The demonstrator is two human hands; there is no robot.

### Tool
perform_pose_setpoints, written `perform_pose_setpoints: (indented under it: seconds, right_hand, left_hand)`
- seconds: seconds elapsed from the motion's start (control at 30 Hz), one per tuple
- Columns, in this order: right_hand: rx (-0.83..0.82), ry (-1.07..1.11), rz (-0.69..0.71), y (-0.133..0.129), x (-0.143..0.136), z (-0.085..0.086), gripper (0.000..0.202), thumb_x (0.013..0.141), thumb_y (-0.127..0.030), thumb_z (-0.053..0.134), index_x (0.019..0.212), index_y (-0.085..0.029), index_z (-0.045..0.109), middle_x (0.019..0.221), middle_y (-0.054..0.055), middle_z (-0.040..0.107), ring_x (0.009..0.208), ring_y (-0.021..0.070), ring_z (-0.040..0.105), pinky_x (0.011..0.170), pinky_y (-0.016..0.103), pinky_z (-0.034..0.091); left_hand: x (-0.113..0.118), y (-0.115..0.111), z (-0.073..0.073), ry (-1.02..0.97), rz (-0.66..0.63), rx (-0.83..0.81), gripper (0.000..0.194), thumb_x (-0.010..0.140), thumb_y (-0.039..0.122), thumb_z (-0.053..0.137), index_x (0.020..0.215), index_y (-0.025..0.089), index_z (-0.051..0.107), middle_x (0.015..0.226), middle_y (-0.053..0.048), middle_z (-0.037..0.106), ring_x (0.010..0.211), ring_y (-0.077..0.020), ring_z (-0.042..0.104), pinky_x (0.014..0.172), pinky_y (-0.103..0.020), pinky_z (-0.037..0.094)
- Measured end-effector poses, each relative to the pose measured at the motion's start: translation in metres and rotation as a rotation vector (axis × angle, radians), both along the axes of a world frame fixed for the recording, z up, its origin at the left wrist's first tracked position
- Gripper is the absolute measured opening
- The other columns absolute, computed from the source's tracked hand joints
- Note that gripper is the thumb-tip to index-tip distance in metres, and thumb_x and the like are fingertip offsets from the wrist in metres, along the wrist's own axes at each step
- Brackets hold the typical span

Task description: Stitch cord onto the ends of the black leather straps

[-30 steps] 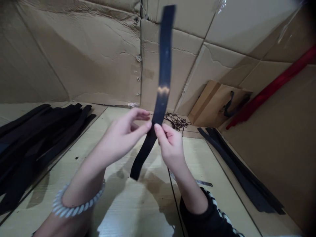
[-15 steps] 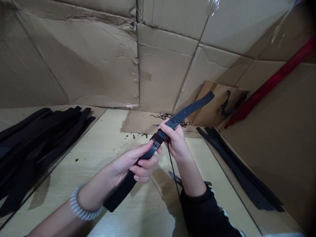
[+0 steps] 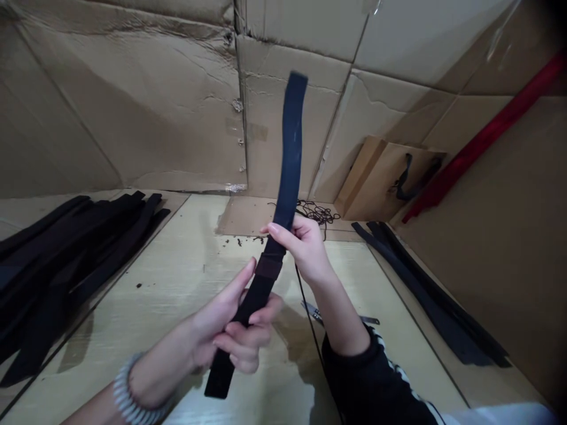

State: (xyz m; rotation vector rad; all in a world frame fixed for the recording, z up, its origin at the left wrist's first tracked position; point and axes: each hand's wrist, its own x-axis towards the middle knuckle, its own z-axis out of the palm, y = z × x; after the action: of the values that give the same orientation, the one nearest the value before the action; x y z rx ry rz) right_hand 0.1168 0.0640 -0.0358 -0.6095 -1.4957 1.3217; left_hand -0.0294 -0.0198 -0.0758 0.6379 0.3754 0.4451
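Observation:
A long dark strap (image 3: 291, 141) runs up and slightly right, with its far end raised before the cardboard wall. Around its middle sits a dark brown band (image 3: 268, 267), which may be wound cord. My left hand (image 3: 241, 330) supports the lower part of the strap, fingers curled beneath it and thumb along its left edge. Just above the band, my right hand (image 3: 305, 245) pinches the strap, thumb on top. A thin black cord (image 3: 312, 319) hangs down from near my right hand past the wrist. Metal thread snips (image 3: 313, 311) lie on the table, partly hidden by my right forearm.
Many dark straps (image 3: 88, 254) are piled at the left; several more (image 3: 425, 289) lie at the right. Tangled black cord (image 3: 316, 211) rests at the back beside a brown paper bag (image 3: 376, 183). Cardboard walls (image 3: 177, 118) enclose the table (image 3: 163, 295). A red strip (image 3: 487, 139) slants at the right.
The strap has swung from a rightward slant to nearly upright, its far end moving up and left. It has turned over, so the band's face looks different. Both hands keep hold.

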Motion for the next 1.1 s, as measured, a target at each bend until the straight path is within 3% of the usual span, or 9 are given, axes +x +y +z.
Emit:
perform_pose_setpoints:
  seconds: [0.1, 0.23, 0.33, 0.47, 0.57, 0.7, 0.83, 0.93, 1.1]
  right_hand:
    - [-0.036, 0.050, -0.001, 0.001, -0.003, -0.003, 0.016, 0.074, -0.035, 0.069, 0.076, -0.019, 0.069, 0.074, 0.000, 0.062, 0.066, 0.0114, 0.051, 0.058, 0.024, 0.040]
    - [-0.026, -0.025, -0.247, 0.000, -0.009, -0.006, 0.015, 0.074, -0.031, 0.068, 0.074, -0.017, 0.063, 0.067, -0.002, 0.057, 0.063, 0.0106, 0.050, 0.059, 0.024, 0.040]
    - [-0.015, -0.016, -0.243, -0.003, -0.012, -0.005, 0.025, 0.073, -0.039, 0.073, 0.076, -0.016, 0.064, 0.060, -0.004, 0.049, 0.054, 0.0077, 0.039, 0.051, 0.023, 0.032]
    - [-0.177, 0.086, 0.039, -0.006, -0.010, -0.001, 0.036, 0.069, -0.050, 0.076, 0.082, -0.017, 0.066, 0.058, -0.006, 0.045, 0.048, 0.0060, 0.030, 0.044, 0.022, 0.022]
    - [-0.201, 0.106, 0.061, -0.006, -0.009, -0.002, 0.029, 0.071, -0.044, 0.076, 0.077, -0.018, 0.064, 0.070, -0.001, 0.058, 0.057, 0.0082, 0.045, 0.048, 0.021, 0.032]
    - [-0.099, 0.071, -0.138, -0.005, -0.009, -0.004, 0.026, 0.077, -0.041, 0.073, 0.076, -0.017, 0.064, 0.072, -0.001, 0.060, 0.061, 0.0090, 0.049, 0.056, 0.022, 0.039]
    - [-0.019, 0.011, -0.253, -0.008, -0.008, -0.001, 0.029, 0.078, -0.045, 0.072, 0.074, -0.017, 0.064, 0.067, -0.001, 0.056, 0.059, 0.0091, 0.046, 0.054, 0.023, 0.038]
    - [-0.032, 0.007, -0.148, -0.007, -0.004, 0.002, 0.032, 0.074, -0.050, 0.074, 0.079, -0.019, 0.067, 0.063, -0.003, 0.051, 0.056, 0.0093, 0.043, 0.050, 0.023, 0.035]
    - [-0.108, 0.076, 0.015, -0.002, -0.002, -0.002, 0.028, 0.072, -0.044, 0.074, 0.073, -0.018, 0.064, 0.066, -0.001, 0.056, 0.058, 0.0098, 0.048, 0.053, 0.024, 0.040]
  left_hand:
    - [0.002, -0.002, -0.004, 0.071, 0.068, -0.007, 0.070, 0.078, 0.087, 0.031, 0.065, 0.019, 0.044, 0.040, 0.009, 0.029, 0.028, -0.0034, 0.014, 0.037, -0.021, 0.016]
    - [0.006, -0.002, -0.008, 0.641, 0.713, 0.418, 0.046, 0.088, 0.059, 0.055, 0.070, 0.017, 0.055, 0.060, -0.001, 0.056, 0.050, -0.0105, 0.050, 0.049, -0.023, 0.037]
    - [0.005, -0.006, -0.010, 0.747, 0.916, 0.505, 0.043, 0.090, 0.051, 0.056, 0.063, 0.017, 0.050, 0.050, 0.002, 0.047, 0.045, -0.0083, 0.042, 0.046, -0.020, 0.031]
    - [0.001, -0.017, -0.012, 0.236, 0.428, 0.094, 0.057, 0.090, 0.066, 0.040, 0.058, 0.019, 0.035, 0.035, 0.010, 0.018, 0.030, -0.0036, 0.008, 0.038, -0.020, 0.015]
    - [-0.003, -0.021, -0.012, 0.084, 0.208, 0.018, 0.065, 0.083, 0.081, 0.033, 0.059, 0.020, 0.034, 0.035, 0.010, 0.020, 0.027, -0.0039, 0.010, 0.038, -0.021, 0.018]
    - [-0.004, -0.023, -0.010, 0.800, 0.681, 0.515, 0.047, 0.083, 0.066, 0.056, 0.086, 0.020, 0.056, 0.066, -0.001, 0.059, 0.054, -0.0144, 0.052, 0.051, -0.025, 0.036]
    - [-0.004, -0.030, -0.016, 1.254, 0.952, 0.740, 0.031, 0.088, 0.053, 0.057, 0.095, 0.022, 0.057, 0.074, -0.003, 0.062, 0.065, -0.0186, 0.053, 0.059, -0.028, 0.034]
    - [-0.007, -0.038, -0.028, 0.863, 0.792, 0.486, 0.038, 0.092, 0.058, 0.048, 0.082, 0.021, 0.051, 0.061, 0.001, 0.051, 0.051, -0.0124, 0.040, 0.049, -0.024, 0.027]
    - [-0.014, -0.047, -0.035, 0.030, 0.153, 0.095, 0.057, 0.081, 0.078, 0.041, 0.074, 0.021, 0.042, 0.042, 0.011, 0.022, 0.035, -0.0060, 0.010, 0.037, -0.022, 0.015]
